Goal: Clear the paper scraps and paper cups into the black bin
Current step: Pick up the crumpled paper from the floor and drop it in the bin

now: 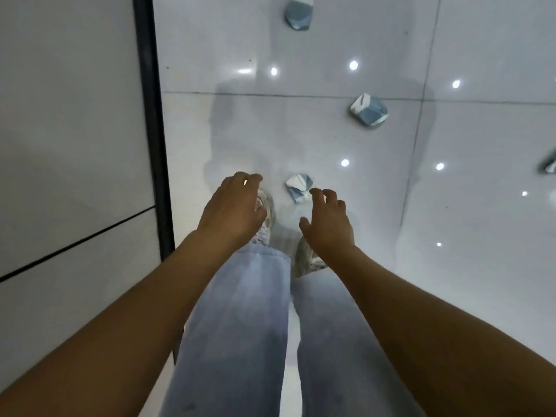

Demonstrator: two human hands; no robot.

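The floor (331, 130) is shiny white tile, with small bright lights shining back from it. A grey wall (69, 115) with a black strip (150, 115) fills the left of the frame.

Crushed blue and white paper cups lie on the floor. One cup (298, 188) is in the middle of the frame, just past the shoes (267, 212). A second cup (369, 110) is in the upper right. A third cup (299, 13) is at the top edge. A bit of a fourth cup (549, 165) peeks in at the right edge.

Both arms reach down from the bottom of the frame, over blue jeans (240, 311). The left hand (233, 212) holds nothing, its fingers loosely bent. The right hand (328, 221) holds nothing too. Its fingers are spread and bent, and their tips are just beside the middle cup in the picture. I cannot tell if they touch it.
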